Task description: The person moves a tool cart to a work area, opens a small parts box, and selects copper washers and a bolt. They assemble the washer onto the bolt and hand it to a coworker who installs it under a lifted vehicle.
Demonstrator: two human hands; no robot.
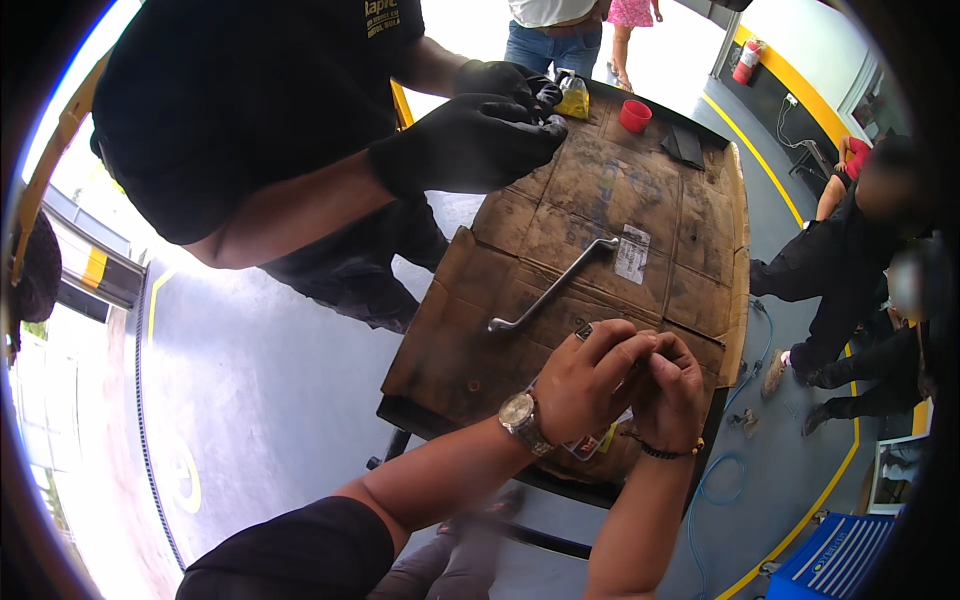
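Left hand (590,380) near slender metal wrench (556,286) on creased, stained cardboard (545,225)

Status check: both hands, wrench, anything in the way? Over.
Left hand and right hand: close together, anything pinched hidden. Offset ring wrench: untouched on stained cardboard. Co-worker's black-gloved hands: cardboard's far left, off the wrench.

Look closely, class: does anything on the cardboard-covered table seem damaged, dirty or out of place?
Yes: the cardboard sheet under the wrench is creased and blotched with dark stains, so it looks well worn. The wrench lies slantwise on it, but that seems ordinary; no wet spill stands out.
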